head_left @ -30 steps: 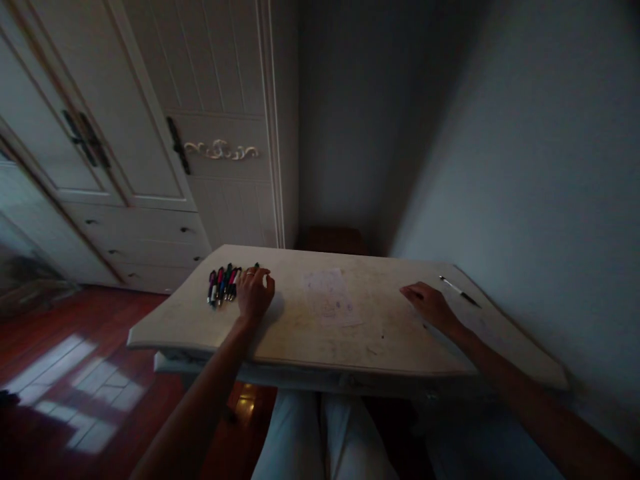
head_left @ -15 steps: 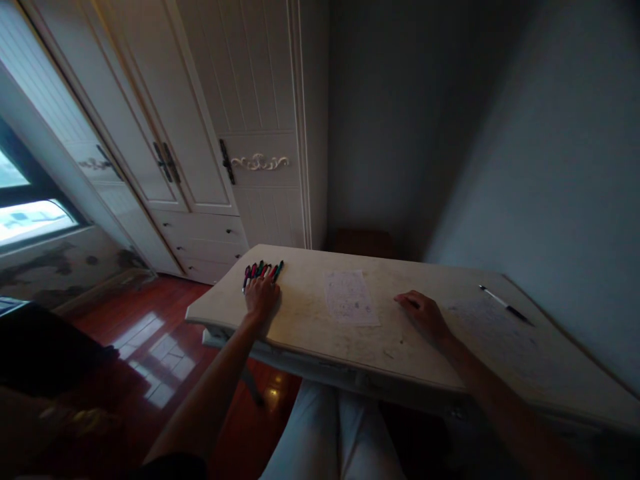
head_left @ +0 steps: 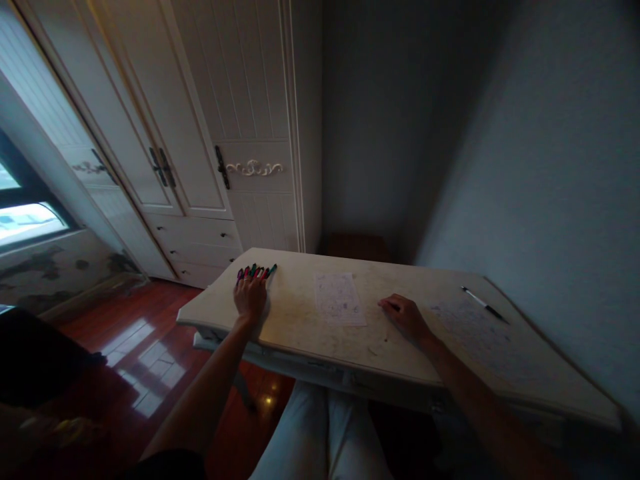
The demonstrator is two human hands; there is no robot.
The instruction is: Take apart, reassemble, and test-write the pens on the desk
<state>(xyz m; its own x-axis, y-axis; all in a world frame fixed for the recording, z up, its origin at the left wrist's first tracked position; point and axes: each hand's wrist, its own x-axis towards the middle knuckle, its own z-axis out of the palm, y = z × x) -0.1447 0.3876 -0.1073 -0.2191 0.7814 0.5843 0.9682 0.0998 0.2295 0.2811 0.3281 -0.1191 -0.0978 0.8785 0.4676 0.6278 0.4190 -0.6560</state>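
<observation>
My left hand (head_left: 251, 298) rests palm down at the left end of the white table (head_left: 295, 320), with its fingers closed over a bunch of coloured pens (head_left: 260, 271). Green, red, white and dark pen ends fan out beyond the fingers; the rest is under the hand. On the other side of a printed sheet of paper (head_left: 340, 299), my right hand (head_left: 406, 316) lies on the tabletop, loosely curled, and nothing shows in it. It is close to the sheet's right edge but apart from it.
A black-and-white pen (head_left: 484, 304) lies at the right beside a faint marked area (head_left: 475, 330) on the tabletop. Behind stands a white wardrobe (head_left: 255, 120); a grey wall (head_left: 550, 167) borders the right side. Lower left is a dark object (head_left: 45, 360) near the red floor.
The whole view has shifted slightly, so the table appears further left. My left hand covers a little more of the pens. The right hand keeps its place beside the sheet.
</observation>
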